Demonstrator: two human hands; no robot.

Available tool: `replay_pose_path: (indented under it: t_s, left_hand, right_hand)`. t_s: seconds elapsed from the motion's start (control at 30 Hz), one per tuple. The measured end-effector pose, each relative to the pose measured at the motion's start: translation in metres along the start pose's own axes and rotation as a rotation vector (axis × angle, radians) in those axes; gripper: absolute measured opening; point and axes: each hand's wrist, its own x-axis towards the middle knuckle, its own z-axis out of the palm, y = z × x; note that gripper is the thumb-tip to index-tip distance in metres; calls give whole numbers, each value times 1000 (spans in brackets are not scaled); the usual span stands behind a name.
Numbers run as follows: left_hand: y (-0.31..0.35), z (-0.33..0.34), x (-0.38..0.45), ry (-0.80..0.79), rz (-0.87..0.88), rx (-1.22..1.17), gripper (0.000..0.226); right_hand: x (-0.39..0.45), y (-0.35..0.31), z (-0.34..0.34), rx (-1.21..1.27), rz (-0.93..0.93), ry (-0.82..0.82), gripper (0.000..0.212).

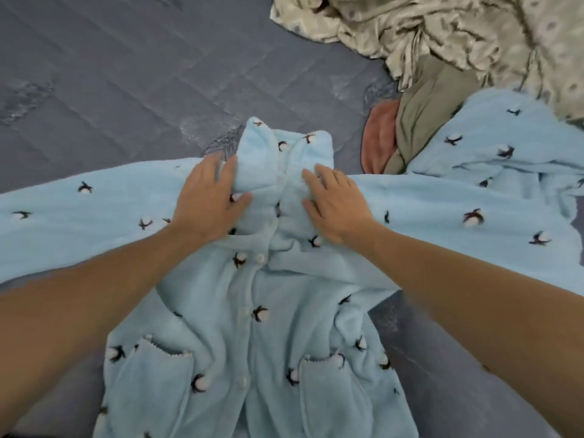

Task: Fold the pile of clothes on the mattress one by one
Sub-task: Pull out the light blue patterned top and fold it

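Early yet: fleece pyjama top (252, 311) spread unfolded on mattress (110, 90) under flat, pressing left hand (207, 202) and right hand (335, 207); heaped pile (442, 58) beyond right hand unfolded

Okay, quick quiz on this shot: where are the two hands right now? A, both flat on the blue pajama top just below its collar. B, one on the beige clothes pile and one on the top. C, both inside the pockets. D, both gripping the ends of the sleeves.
A: the left hand and right hand lie flat with straight fingers on the pajama top, just below its collar.
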Motion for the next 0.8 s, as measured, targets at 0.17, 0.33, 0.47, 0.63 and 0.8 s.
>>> replay_pose_path:
  t_s: [0.17, 0.33, 0.47, 0.63, 0.8]
  left_hand:
    - [24, -3, 67, -281, -271, -20, 87]
    - [25, 2, 99, -190, -356, -224, 56]
    - [16, -8, 117, -132, -342, -434, 23]
    - [20, -35, 159, 88, -303, -579, 17]
    - [25, -15, 174, -114, -424, -720, 27]
  right_hand:
    - [38, 23, -13, 211, 295, -77, 59]
    - [84, 25, -16, 694, 522, -157, 67]
    - [107, 38, -27, 732, 560, -145, 58]
    - [132, 56, -49, 784, 521, 65, 41]
    - [141, 62, -30, 817, 582, -69, 37]
